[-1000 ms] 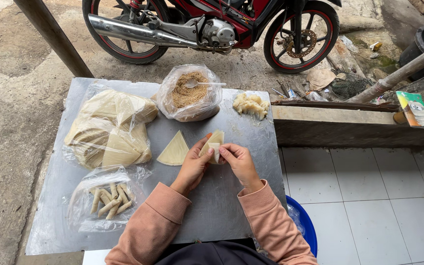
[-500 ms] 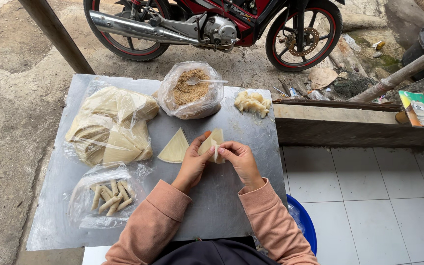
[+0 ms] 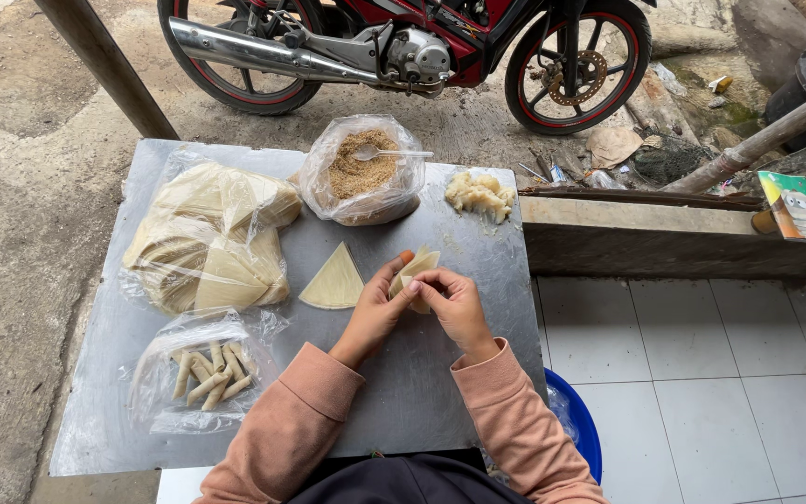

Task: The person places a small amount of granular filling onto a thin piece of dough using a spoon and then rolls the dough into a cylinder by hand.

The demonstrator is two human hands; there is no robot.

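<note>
A motorbike (image 3: pixel 403 47) stands on the ground beyond a metal table (image 3: pixel 440 373), and the tiled floor (image 3: pixel 692 373) lies to the right. On the table's left sits a big clear bag of stacked wrappers (image 3: pixel 207 238), with a smaller bag of finished rolls (image 3: pixel 202 373) nearer the person. At the far edge is an open bag of brown crumbs (image 3: pixel 361 173) with a spoon resting in it, and beside that a pale heap of filling (image 3: pixel 480 194). 1 loose triangular wrapper (image 3: pixel 333 280) lies flat near the table's middle. Just right of it, both hands meet over the wrapper being folded (image 3: pixel 419 271): the left hand (image 3: pixel 375 313) cups it from below with the thumb up along its edge, and the right hand (image 3: pixel 454 303) pinches its lower end with curled fingertips. Compared with 1 second ago, the hands have drawn closer around the piece and it looks narrower and more tucked in, while everything else on the table lies as it did; the fold seems to be tightening, not finished.
</note>
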